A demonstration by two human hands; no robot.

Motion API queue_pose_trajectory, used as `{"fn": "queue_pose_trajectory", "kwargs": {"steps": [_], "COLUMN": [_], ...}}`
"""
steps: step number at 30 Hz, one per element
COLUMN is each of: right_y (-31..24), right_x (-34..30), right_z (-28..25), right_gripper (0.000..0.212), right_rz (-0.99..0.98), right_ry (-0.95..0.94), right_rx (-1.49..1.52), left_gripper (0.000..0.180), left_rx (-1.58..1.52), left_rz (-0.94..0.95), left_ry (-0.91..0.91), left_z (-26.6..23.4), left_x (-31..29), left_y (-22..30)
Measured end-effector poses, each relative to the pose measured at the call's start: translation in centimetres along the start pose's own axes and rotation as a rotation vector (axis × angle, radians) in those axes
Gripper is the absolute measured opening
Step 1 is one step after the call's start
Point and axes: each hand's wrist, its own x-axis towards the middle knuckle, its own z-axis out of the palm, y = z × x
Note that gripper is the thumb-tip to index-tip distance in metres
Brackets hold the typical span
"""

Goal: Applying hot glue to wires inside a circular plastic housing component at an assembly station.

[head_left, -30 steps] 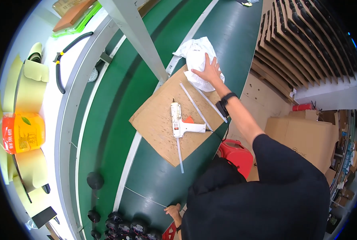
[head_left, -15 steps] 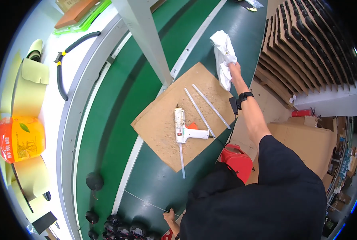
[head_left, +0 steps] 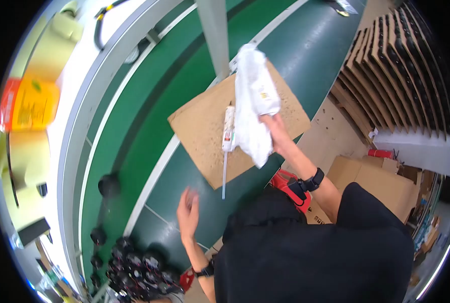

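My right hand (head_left: pixel 274 130) grips a limp white bundle (head_left: pixel 255 96) with a small yellow print; whether it is cloth or a plastic bag I cannot tell. The bundle hangs over a brown cardboard sheet (head_left: pixel 200 121) and hides part of it. Beside the bundle lies a white hot glue gun (head_left: pixel 228 134), its handle covered. A clear glue stick (head_left: pixel 224 177) runs out from its rear end past the cardboard's near edge. My left hand (head_left: pixel 188 212) is raised over the green bench, slightly blurred, fingers apart, holding nothing.
Several black round parts (head_left: pixel 139 267) are piled at the lower left. A grey post (head_left: pixel 214 35) rises beyond the cardboard. Upright cardboard dividers (head_left: pixel 386 76) with black parts stand at the right, near a cardboard box (head_left: pixel 376 187). A red case (head_left: pixel 285 182) sits below the bench edge.
My right hand has brought the white bundle leftward and nearer, over the cardboard, covering two loose glue sticks. My left hand has risen from the lower edge. The view has shifted.
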Motion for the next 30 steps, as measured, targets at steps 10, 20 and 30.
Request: {"fn": "queue_pose_trajectory", "kwargs": {"steps": [10,20,30], "right_y": [5.2,6.8,2.3], "right_x": [-6.0,-8.4,-10.6], "right_z": [8.5,14.3,11.5], "right_gripper": [0.055,0.052,0.019], "right_rz": [0.224,-0.076,-0.26], "right_ry": [-1.022,-1.118,-1.136], "right_rx": [-0.375,-0.698,-0.958], "left_gripper": [0.053,0.053,0.048], "left_rx": [-0.594,-0.852,-1.151], "left_rz": [-0.094,-0.062,-0.08], "left_ry": [0.024,0.119,0.195], "left_z": [1.5,1.2,1.9], "left_x": [0.6,-2.6,-0.7], "left_y": [1.4,0.1,1.2]}}
